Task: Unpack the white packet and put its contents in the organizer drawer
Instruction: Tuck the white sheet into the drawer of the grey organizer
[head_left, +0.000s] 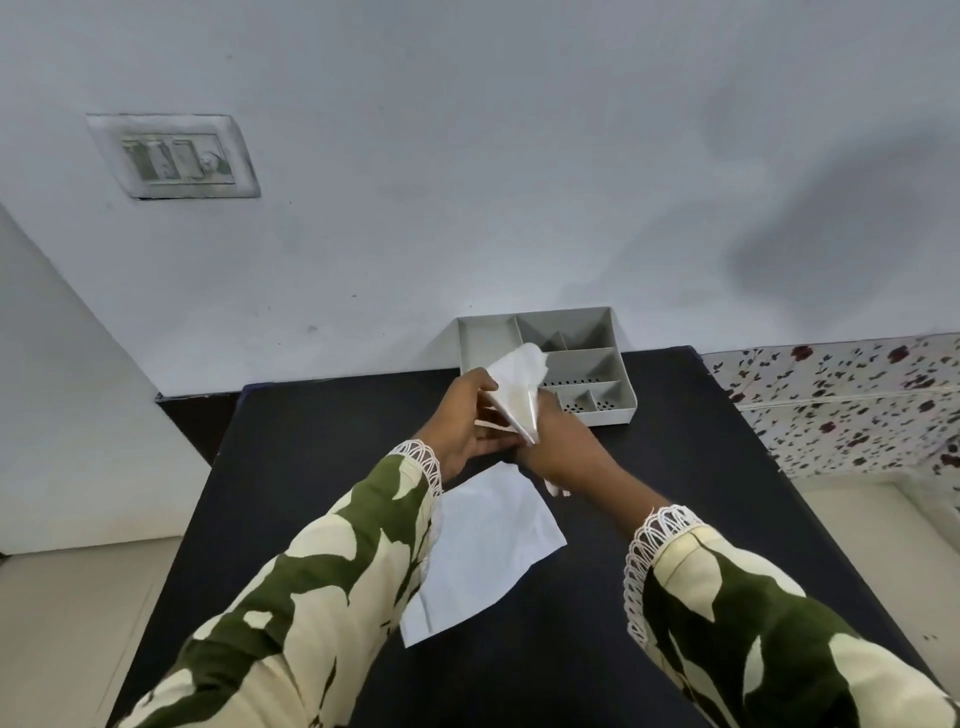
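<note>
1. Above the black tabletop (649, 545), near its far edge, a small clear-and-white inner wrapper (519, 395) is held up between both hands, just in front of the organizer drawer (621, 410).
2. Left hand (462, 421): closed on the wrapper's left side; thin pale sticks (491, 425) are seen below the thumb, at the wrapper's lower end. Exact nature not determinable (too small).
3. Right hand (563, 441): fingers pinched on the wrapper's lower right edge. A small white scrap (555, 488) shows under the heel of this hand; whether it hangs or lies on the tabletop cannot be told.
4. White packet (483, 551): flat on the tabletop, nearer the person, between the two forearms, apart from both hands. Appears emptied; not confirmed.
5. Organizer drawer: grey, multi-compartment, at the far edge against the wall (467, 208). All visible compartments appear bare; left long compartment partly hidden by the wrapper.
6. Step judged in hand: opening the inner wrapper / drawing contents out. Placement not yet done.
7. Next move req'd (judgement): wrapper to be held steady w/ one hand, contents drawn clear w/ the other, then carried a short way fwd and lowered into a compartment. Long compartment likely suited to sticks.
</note>
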